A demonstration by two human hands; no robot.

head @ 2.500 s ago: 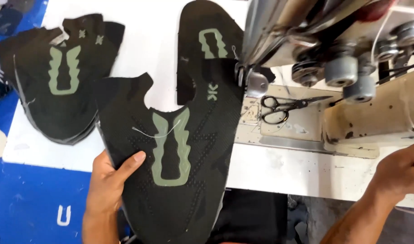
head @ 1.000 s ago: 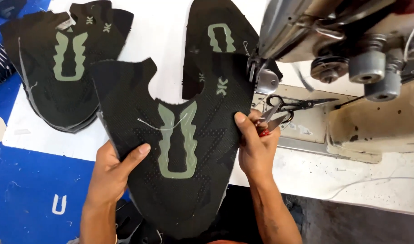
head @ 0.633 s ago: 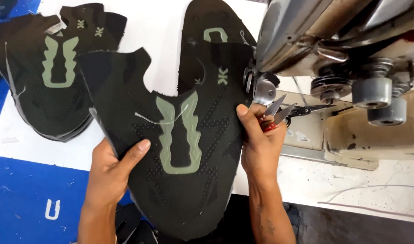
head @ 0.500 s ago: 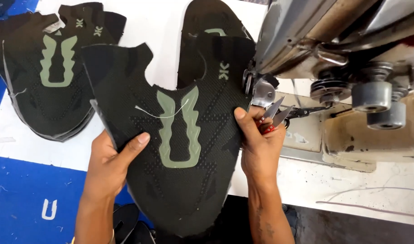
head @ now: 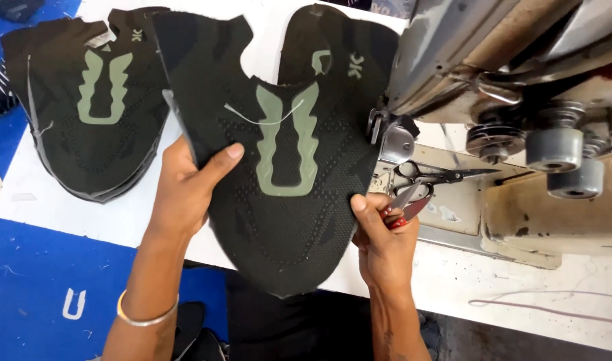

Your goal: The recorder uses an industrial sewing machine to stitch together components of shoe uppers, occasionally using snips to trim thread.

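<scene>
White worktable [head: 453, 281] beside a grey sewing machine [head: 493, 60].
Left hand [head: 186, 190] and right hand [head: 383, 241] gripped a black shoe upper [head: 286, 200] with a green U-shaped patch; right also clutched red-handled snips [head: 405, 204]. Stacked uppers [head: 85, 113] lay at ten o'clock.

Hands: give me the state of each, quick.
Left hand: closed on the left edge of the black knit shoe upper.
Right hand: pinching the upper's right edge, also gripping small red-handled snips.

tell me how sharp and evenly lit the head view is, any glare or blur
Head view: bright, even light, soft shadows; the dark shoe upper and both hands, left hand, right hand, are sharp; mild glare on the sewing machine casing; machine looms close and slightly soft; white table nearly washes out.
</scene>
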